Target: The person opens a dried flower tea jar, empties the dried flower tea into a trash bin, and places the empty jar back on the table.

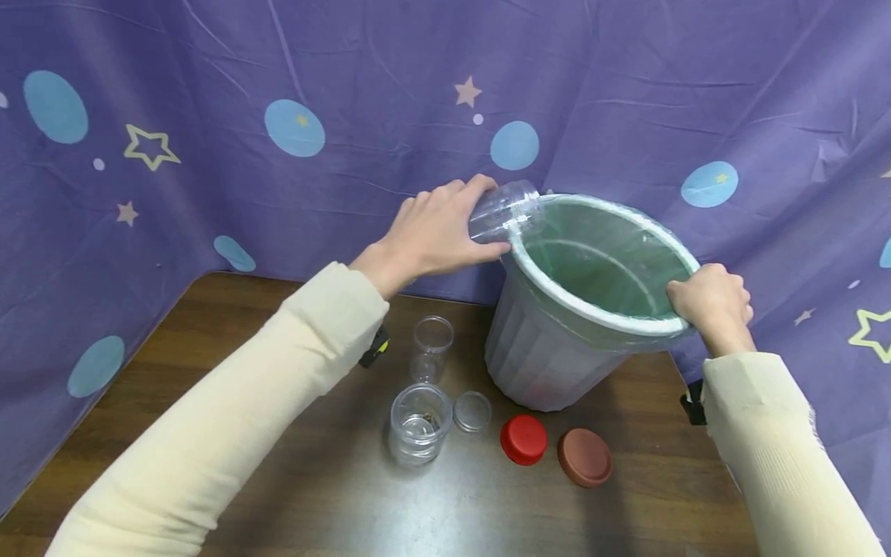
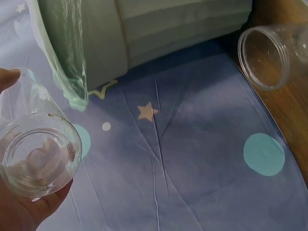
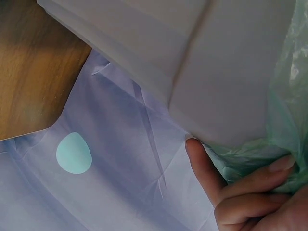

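Observation:
My left hand [image 1: 435, 232] grips a clear plastic jar [image 1: 497, 215], tipped on its side with its mouth over the left rim of a pale grey trash bin [image 1: 550, 344]. In the left wrist view the round base of this jar [image 2: 41, 161] faces the camera, with the thumb and fingers around its sides. A thin green bag [image 1: 592, 267] lines the bin and folds over its rim. My right hand [image 1: 713, 302] holds the rim on the right side, fingers curled over the bag [image 3: 288, 130].
On the wooden table [image 1: 334, 480] stand two more clear jars: a taller one [image 1: 433, 344] behind and a wider one [image 1: 420, 425] in front with small bits inside. A clear lid [image 1: 472, 411], a red lid [image 1: 524, 439] and a brown lid [image 1: 585, 457] lie beside them. A purple curtain [image 1: 390, 93] hangs behind.

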{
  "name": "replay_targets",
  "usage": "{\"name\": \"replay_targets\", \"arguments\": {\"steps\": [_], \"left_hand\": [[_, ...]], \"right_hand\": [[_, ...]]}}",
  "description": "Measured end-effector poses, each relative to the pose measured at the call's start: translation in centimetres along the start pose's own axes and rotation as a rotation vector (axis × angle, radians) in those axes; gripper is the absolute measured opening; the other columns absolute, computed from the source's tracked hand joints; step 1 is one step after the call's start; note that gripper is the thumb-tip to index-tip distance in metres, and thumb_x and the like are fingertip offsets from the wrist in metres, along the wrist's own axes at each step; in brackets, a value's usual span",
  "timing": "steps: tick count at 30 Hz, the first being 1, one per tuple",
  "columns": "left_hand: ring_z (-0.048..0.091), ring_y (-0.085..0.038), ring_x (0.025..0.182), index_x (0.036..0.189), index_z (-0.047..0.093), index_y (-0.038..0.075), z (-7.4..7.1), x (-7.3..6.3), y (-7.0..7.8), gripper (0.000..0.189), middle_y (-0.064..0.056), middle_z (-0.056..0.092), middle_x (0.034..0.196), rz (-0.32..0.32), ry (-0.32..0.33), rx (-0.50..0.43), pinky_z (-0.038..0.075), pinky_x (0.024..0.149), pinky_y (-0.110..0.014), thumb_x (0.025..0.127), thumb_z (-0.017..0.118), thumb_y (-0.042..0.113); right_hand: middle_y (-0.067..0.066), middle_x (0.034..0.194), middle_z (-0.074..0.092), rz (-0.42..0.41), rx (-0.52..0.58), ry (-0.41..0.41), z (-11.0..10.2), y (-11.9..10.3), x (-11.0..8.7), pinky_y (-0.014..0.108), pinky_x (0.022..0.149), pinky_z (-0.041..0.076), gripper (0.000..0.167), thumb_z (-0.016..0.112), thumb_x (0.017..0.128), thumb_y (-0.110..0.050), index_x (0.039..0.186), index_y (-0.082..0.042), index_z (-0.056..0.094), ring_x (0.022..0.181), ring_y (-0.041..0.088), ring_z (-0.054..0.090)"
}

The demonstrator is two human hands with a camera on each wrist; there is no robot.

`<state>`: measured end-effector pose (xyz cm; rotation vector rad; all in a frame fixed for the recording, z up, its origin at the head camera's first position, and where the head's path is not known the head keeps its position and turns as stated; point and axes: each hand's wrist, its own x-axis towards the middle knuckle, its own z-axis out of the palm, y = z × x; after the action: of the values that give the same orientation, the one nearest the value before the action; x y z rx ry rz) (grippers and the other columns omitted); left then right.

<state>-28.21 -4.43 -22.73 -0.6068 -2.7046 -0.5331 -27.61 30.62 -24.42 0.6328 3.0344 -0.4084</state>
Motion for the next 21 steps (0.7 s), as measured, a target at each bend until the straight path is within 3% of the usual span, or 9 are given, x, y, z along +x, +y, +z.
{"name": "replay_targets", "arguments": {"steps": [8,15,21], "left_hand": [[0.063,-0.03,0.091,0.141,0.044,0.028,-0.6,-0.5,-1.4,0.076,-0.005,0.063,0.117,-0.047,0.011,-0.028,0.053,0.074,-0.046,0.077,0.069,0.061],[0.063,-0.03,0.108,0.141,0.044,0.025,-0.5,-1.3,-2.9,0.077,-0.008,0.062,0.129,-0.093,0.048,-0.091,0.052,0.083,-0.051,0.078,0.068,0.061],[0.061,-0.025,0.095,0.14,0.043,0.022,0.0,-2.2,-4.4,0.077,-0.005,0.065,0.115,-0.149,0.092,-0.173,0.05,0.078,-0.045,0.078,0.07,0.059]], "right_hand": [[0.046,0.127,0.043,-0.007,-0.001,0.01,0.0,0.0,0.0,0.065,0.093,0.042,0.064,0.043,0.086,-0.028,0.126,0.022,0.041,0.118,0.061,0.043],[0.046,0.127,0.043,-0.005,0.001,0.009,0.0,0.0,-0.1,0.065,0.093,0.042,0.064,0.043,0.086,-0.028,0.126,0.022,0.042,0.118,0.061,0.043],[0.046,0.125,0.044,-0.01,0.003,0.013,0.1,0.0,-0.1,0.065,0.092,0.042,0.063,0.043,0.086,-0.028,0.124,0.022,0.042,0.116,0.06,0.044]]}}
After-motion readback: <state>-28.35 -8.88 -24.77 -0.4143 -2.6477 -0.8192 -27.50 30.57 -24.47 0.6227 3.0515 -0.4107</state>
